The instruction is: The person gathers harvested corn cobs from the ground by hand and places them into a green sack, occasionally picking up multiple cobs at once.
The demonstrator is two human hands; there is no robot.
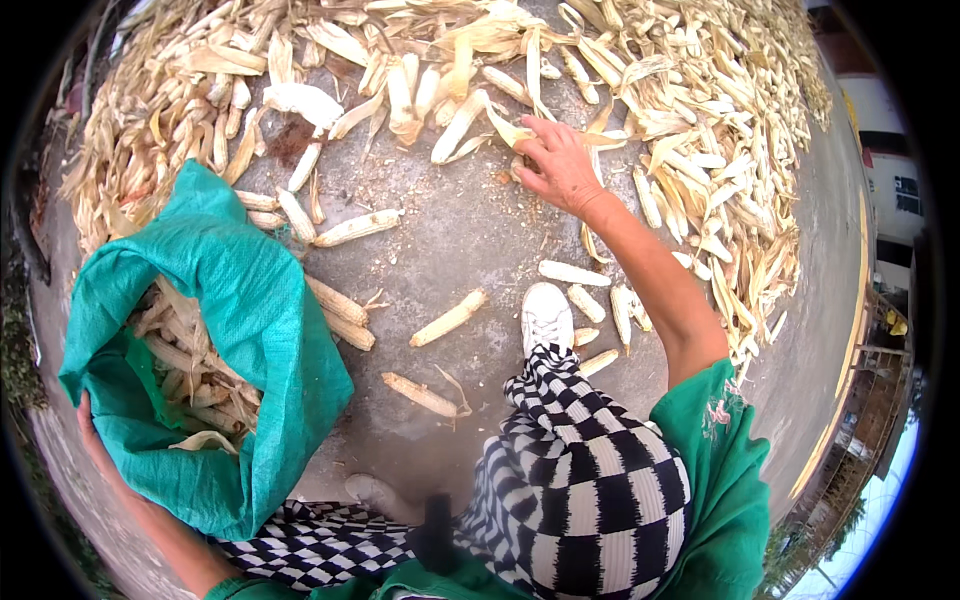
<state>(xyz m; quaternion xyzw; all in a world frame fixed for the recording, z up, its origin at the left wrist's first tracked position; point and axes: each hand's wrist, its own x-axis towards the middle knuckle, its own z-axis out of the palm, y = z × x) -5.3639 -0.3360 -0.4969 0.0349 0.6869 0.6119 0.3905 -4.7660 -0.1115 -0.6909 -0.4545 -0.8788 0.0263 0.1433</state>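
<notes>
A green woven plastic sack [225, 262] stands at my left with its mouth wide, and dry corn cobs [210, 367] and bits of husk show inside. My left hand [86, 427] is at the sack's outer left side; its fingers are mostly hidden by the fabric. My right hand [553, 161] reaches forward over the concrete floor, fingers spread, beside a dry corn husk [506, 131] and close to the near edge of the heap. Whether its fingertips touch the husk I cannot tell. Just left of it lies a pale corn cob [460, 126].
Heaped cobs and husks curve from the left [135, 142] across the front to the right [720, 165]. Loose cobs lie on the concrete floor [450, 255], some beside my white shoe [546, 315]. A white object [304, 103] rests at the heap's edge.
</notes>
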